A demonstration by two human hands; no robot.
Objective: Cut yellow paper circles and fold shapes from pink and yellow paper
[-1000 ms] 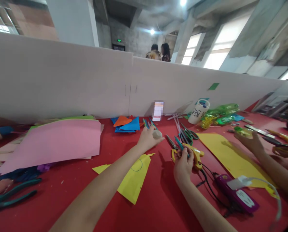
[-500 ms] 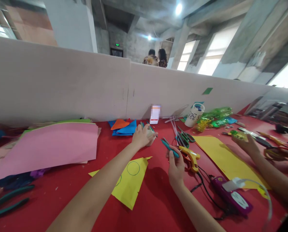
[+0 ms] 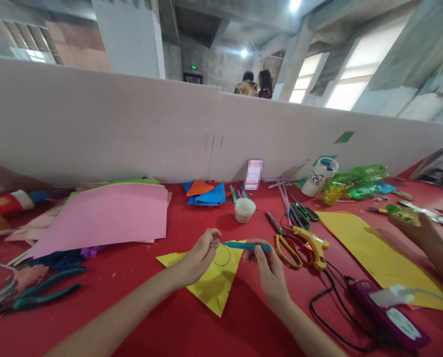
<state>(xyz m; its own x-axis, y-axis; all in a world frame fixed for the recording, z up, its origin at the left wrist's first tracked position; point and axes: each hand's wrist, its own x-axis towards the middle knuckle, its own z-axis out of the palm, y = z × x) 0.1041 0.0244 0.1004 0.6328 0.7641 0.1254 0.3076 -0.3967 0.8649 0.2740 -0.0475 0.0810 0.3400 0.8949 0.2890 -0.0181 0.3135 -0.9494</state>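
The right hand point(image 3: 268, 270) held a teal pen point(image 3: 246, 246) over yellow paper point(image 3: 217, 285), well apart from the far edge of the bench point(image 3: 132, 282). The left hand point(image 3: 199, 255), fingers bunched narrow, was at the pen's left end; whether it gripped anything was unclear.

The left hand point(image 3: 200, 254) covers part of the yellow paper piece point(image 3: 214, 290). The phone display point(image 3: 253, 175) is pixelated and illegible. The right edge truncates a co-worker's arm point(image 3: 440, 255).

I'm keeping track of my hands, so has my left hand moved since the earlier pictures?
Yes. Judged against the propped phone, your left hand has come back toward you and somewhat left, off the white tub.
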